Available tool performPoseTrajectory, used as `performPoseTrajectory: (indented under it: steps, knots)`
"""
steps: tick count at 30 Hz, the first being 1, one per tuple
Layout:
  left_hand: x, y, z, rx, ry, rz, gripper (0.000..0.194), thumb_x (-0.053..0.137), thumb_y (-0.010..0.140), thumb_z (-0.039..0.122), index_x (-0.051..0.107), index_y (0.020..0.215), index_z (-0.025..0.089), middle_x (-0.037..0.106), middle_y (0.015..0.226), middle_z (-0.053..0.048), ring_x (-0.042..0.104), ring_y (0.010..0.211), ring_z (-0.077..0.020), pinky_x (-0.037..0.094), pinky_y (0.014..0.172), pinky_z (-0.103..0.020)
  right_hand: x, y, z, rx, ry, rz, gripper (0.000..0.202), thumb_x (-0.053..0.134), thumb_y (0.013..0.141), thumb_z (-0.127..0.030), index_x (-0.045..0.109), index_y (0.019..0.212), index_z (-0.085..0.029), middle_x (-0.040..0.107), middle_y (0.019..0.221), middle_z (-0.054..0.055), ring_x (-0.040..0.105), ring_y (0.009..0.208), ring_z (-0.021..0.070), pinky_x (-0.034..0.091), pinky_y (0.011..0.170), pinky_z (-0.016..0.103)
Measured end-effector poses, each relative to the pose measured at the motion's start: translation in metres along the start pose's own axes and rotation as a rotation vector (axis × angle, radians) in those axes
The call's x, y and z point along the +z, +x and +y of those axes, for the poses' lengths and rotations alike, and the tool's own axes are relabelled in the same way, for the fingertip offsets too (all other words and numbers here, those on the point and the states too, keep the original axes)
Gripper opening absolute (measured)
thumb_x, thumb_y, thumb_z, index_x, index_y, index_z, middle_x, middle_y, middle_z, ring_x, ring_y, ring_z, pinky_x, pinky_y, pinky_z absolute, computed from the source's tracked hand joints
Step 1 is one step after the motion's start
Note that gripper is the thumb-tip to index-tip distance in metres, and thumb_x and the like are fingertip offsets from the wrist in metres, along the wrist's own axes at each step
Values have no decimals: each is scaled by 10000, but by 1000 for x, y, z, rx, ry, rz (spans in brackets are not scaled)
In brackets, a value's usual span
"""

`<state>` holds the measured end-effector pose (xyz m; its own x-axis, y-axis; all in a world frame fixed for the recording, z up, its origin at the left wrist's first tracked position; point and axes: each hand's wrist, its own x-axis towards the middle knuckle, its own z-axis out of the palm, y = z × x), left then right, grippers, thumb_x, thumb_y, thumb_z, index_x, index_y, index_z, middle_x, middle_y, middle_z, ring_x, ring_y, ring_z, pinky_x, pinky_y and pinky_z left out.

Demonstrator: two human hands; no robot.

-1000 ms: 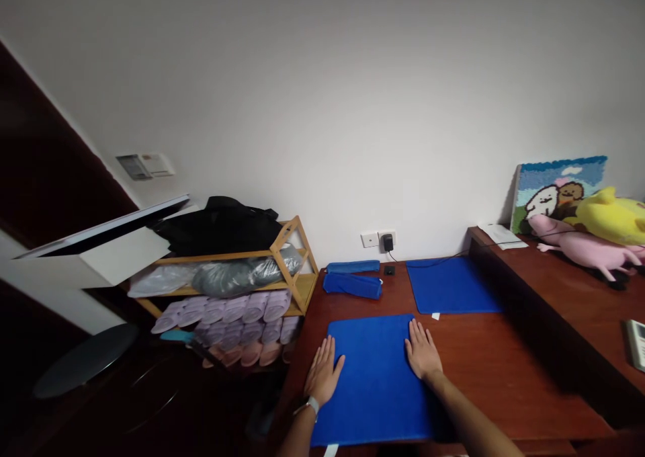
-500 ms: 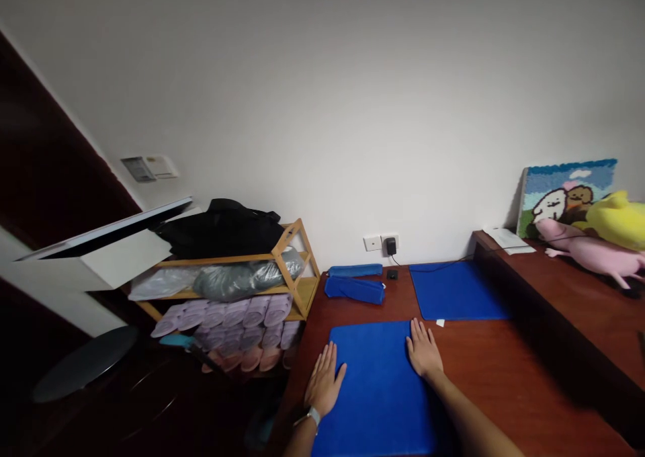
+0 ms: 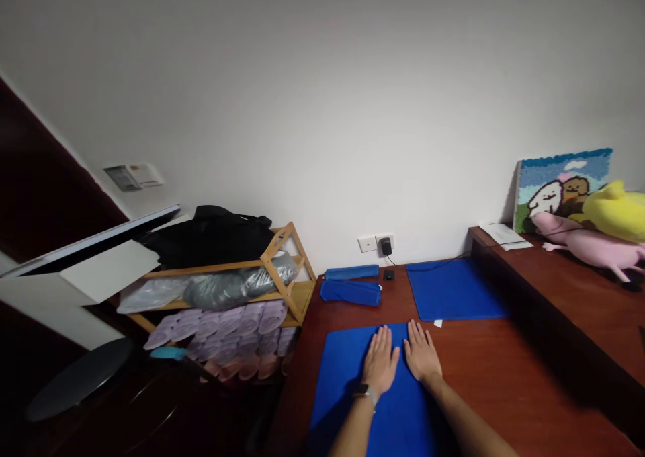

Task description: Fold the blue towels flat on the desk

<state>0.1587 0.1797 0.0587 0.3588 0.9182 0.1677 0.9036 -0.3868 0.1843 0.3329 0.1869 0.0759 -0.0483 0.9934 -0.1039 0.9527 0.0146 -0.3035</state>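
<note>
Blue cloth (image 3: pixel 338 359) lies flat on the reddish-brown tabletop (image 3: pixel 508 383), between 5 and 6 o'clock from the middle of the view. Both hands rest on it palm down, fingers extended, gripping nothing. The right hand (image 3: pixel 422 353) lies along the cloth's 3 o'clock edge, probably so its weight pins that side. The left hand (image 3: pixel 380 363) lies just beside it, thumbs close but seemingly apart; a flat palm there presumably presses the fabric evenly, where a pinch might pucker it.

Taking this cloth as the clock's centre, with 12 at the wall, a second blue cloth (image 3: pixel 456 292) lies spread near 1 o'clock, a white tag (image 3: pixel 438 323) at its near edge. Two narrow blue bundles, a nearer one (image 3: pixel 351 292) and a farther one (image 3: pixel 351 272), lie around 12, perhaps placed there to leave the hands room.
</note>
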Motion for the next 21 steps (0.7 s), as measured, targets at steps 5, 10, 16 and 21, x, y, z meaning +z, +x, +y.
performPoseTrajectory:
  steps: [5,10,16,21]
  knots:
    - [11,13,-7,-76,-23,-90,735,160,1064,556,273,1646,121,270,1716,-128,237,1602,-264,240,1319,-498,6,4,2,-12,36,18,694,148,1031,-387,162,1657,-89,147,1746,49,84,1625,214,35,1313,418]
    - [-14,-23,-111,-278,44,-25,736,219,1058,570,288,1645,131,304,1706,-144,262,1591,-293,251,1304,-539,5,5,2,1,87,25,700,146,1036,-422,166,1662,-109,140,1743,31,80,1625,197,27,1313,417]
    - [-29,-56,-188,-377,25,1,664,232,1060,459,326,1630,132,313,1704,-136,293,1579,-254,265,1296,-502,0,2,0,6,61,11,704,121,1037,-425,137,1659,-98,129,1748,25,72,1625,197,25,1315,407]
    - [-29,-72,-182,-469,-46,17,666,231,1050,421,343,1614,85,323,1695,-167,287,1577,-259,281,1291,-489,-1,1,-1,14,48,14,701,138,1035,-417,148,1657,-94,144,1749,44,80,1624,201,36,1315,405]
